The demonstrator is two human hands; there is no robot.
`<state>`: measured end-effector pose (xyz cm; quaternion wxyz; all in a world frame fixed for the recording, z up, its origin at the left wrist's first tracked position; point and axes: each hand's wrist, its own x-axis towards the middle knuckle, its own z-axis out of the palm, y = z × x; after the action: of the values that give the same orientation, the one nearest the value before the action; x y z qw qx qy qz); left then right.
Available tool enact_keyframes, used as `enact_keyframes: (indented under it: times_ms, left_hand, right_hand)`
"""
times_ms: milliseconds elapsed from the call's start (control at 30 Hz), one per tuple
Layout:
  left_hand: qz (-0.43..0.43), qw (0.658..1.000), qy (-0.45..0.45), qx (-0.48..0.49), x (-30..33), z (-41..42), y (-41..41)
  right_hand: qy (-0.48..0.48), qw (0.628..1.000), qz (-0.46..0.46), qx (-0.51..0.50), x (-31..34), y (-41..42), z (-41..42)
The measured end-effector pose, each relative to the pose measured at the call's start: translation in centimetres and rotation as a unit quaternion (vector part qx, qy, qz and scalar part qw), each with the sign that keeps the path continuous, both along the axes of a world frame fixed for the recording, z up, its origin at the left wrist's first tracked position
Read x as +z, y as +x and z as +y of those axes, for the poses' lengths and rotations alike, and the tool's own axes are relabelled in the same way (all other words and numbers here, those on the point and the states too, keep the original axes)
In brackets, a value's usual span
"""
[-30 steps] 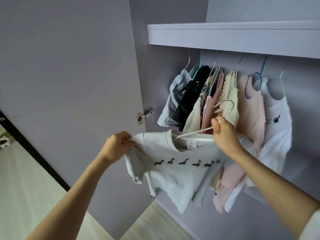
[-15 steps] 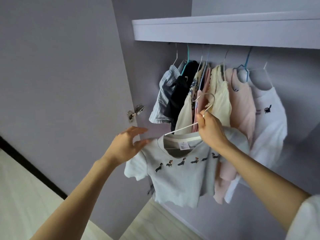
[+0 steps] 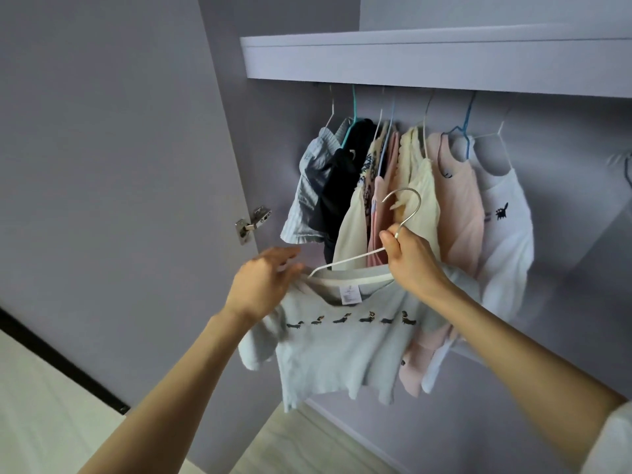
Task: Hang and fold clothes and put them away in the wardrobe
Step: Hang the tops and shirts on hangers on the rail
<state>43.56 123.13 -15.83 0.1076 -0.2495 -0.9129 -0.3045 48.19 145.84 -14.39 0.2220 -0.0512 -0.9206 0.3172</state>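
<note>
Lilac wardrobe, several garments already hung above the right hand [image 3: 412,265], which grips a hanger [image 3: 400,213] carrying a T-shirt [image 3: 342,343], not yet hooked; left hand [image 3: 263,285] loosely spread, touching its shoulder.

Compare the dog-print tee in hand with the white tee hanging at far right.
The dog-print tee is pale blue-grey with a row of dogs; the white tee bears one small dark figure. The dog-print tee's hanger is held by the right hand, unhooked; the white tee hangs under the shelf. Both sit on hangers.
</note>
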Motion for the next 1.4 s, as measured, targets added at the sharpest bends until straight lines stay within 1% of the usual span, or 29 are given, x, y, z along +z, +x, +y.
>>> enact_keyframes:
  times_ms: [67,133,200,267,333,400,467,567,633,700,800,900,1000,1067,1133,1167,1200,1233,1300,1333,1367,1400]
  left_hand:
    - [0.0,0.998,-0.051,-0.043,-0.6,0.7,0.3]
    - [0.03,0.993,-0.094,-0.058,-1.3,1.4,0.5]
    - [0.045,0.992,-0.116,-0.029,-1.5,1.9,0.5]
    - [0.04,0.992,-0.119,0.009,-1.5,1.7,0.3]
    - [0.051,0.993,-0.105,0.022,-1.5,0.6,0.0]
    - [0.079,0.993,-0.085,0.018,-1.5,-0.7,-0.2]
    - [0.096,0.993,-0.073,0.019,-1.3,-2.0,-0.5]
    - [0.09,0.992,-0.078,0.052,-0.8,-3.6,-0.9]
    - [0.082,0.99,-0.077,0.08,-0.7,-4.8,-1.1]
    - [0.077,0.989,-0.076,0.102,-0.5,-6.0,-1.1]
    - [0.075,0.987,-0.076,0.122,-0.2,-7.7,-1.0]
    - [0.087,0.984,-0.065,0.141,-0.4,-8.8,-1.2]
    - [0.088,0.981,-0.074,0.158,-0.8,-9.2,-1.3]
    - [0.07,0.98,-0.075,0.171,-1.1,-9.3,-1.3]
    - [0.049,0.98,-0.074,0.178,-1.2,-9.2,-1.5]
    - [0.039,0.98,-0.074,0.179,-1.2,-8.9,-1.7]
    - [0.031,0.981,-0.073,0.178,-1.3,-8.6,-1.9]
    - [0.024,0.982,-0.072,0.174,-1.3,-8.2,-2.1]
    - [0.017,0.984,-0.072,0.164,-1.2,-7.3,-2.3]
    - [0.028,0.986,-0.067,0.152,-1.2,-6.9,-2.3]
    - [0.047,0.988,-0.057,0.136,-1.1,-6.4,-2.2]
    - [0.067,0.989,-0.045,0.121,-1.1,-6.2,-2.0]
  right_hand:
    - [-0.001,1.0,0.004,0.011,-0.1,-0.1,-0.4]
    - [-0.014,0.999,0.018,0.025,0.0,0.0,-1.1]
    - [-0.048,0.998,0.031,0.038,0.2,0.0,-1.3]
    - [-0.106,0.991,0.036,0.079,0.1,0.4,-0.9]
    - [-0.116,0.988,0.024,0.097,-0.7,1.0,0.4]
    - [-0.078,0.994,0.001,0.072,-2.6,1.2,2.9]
    - [-0.024,0.998,-0.045,0.026,-4.4,1.3,5.2]
    - [0.028,0.993,-0.117,-0.011,-5.9,1.3,6.6]
    - [0.064,0.989,-0.131,-0.009,-6.0,1.2,6.0]
    - [0.085,0.99,-0.114,0.004,-6.0,0.9,5.6]
    - [0.083,0.994,-0.07,0.034,-5.7,0.3,4.9]
    - [0.064,0.996,0.016,0.059,-5.0,-0.1,4.1]
    - [0.082,0.989,0.122,0.013,-4.2,-0.7,4.2]
    - [0.087,0.986,0.14,-0.032,-4.0,-0.8,4.7]
    - [0.096,0.986,0.107,-0.08,-3.8,-0.3,5.1]
    - [0.116,0.986,0.071,-0.1,-3.8,-0.1,5.4]
    - [0.146,0.983,0.013,-0.113,-4.0,0.1,5.6]
    - [0.186,0.973,-0.064,-0.119,-4.0,0.3,5.8]
    - [0.26,0.935,-0.204,-0.127,-3.9,0.8,5.8]
    - [0.279,0.919,-0.244,-0.13,-3.9,1.0,5.9]
    - [0.277,0.915,-0.262,-0.131,-3.9,1.3,6.1]
    - [0.257,0.921,-0.263,-0.127,-3.9,1.5,6.2]
